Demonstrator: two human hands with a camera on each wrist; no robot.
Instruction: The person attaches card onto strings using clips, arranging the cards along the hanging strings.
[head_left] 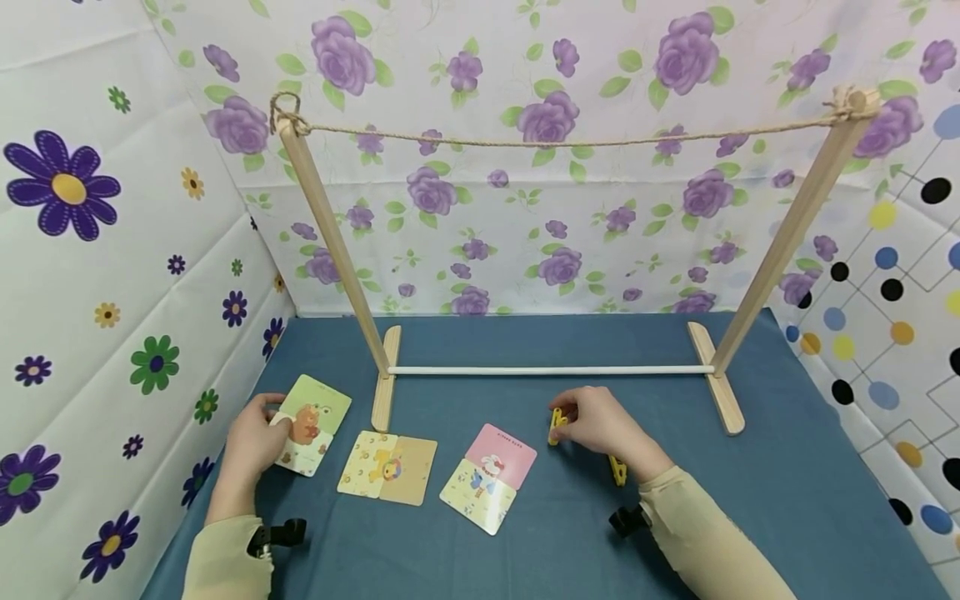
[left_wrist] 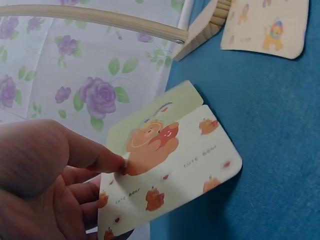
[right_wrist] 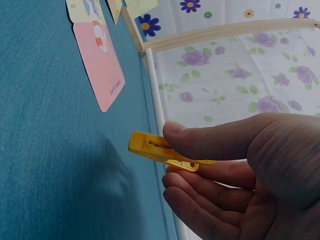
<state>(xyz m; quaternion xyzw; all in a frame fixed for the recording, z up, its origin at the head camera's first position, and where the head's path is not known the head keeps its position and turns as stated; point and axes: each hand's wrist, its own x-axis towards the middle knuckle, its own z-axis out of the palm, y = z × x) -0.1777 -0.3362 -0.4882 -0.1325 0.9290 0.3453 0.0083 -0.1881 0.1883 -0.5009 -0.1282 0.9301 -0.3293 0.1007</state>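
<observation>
My left hand [head_left: 257, 442] pinches a green and cream card with a bear picture [left_wrist: 172, 165] by its edge, thumb on the printed face. The card is tilted up off the blue cloth. Between the thumb and fingers of my right hand [head_left: 600, 419] is a yellow clothespin [right_wrist: 160, 148], its nose pointing away from the palm. Another yellow clothespin [head_left: 617, 471] lies on the cloth beneath the right wrist. Two more cards lie flat between the hands: a yellow and tan lion card [head_left: 387, 468] and a pink and cream rabbit card [head_left: 489, 478].
A wooden frame stands behind the cards, with a left post [head_left: 333, 250] and a right post [head_left: 795, 233]. Twine [head_left: 555, 143] runs between their tops, and a white rod [head_left: 551, 370] joins the bases. Patterned cloth walls [head_left: 495, 225] surround the blue tabletop [head_left: 570, 542].
</observation>
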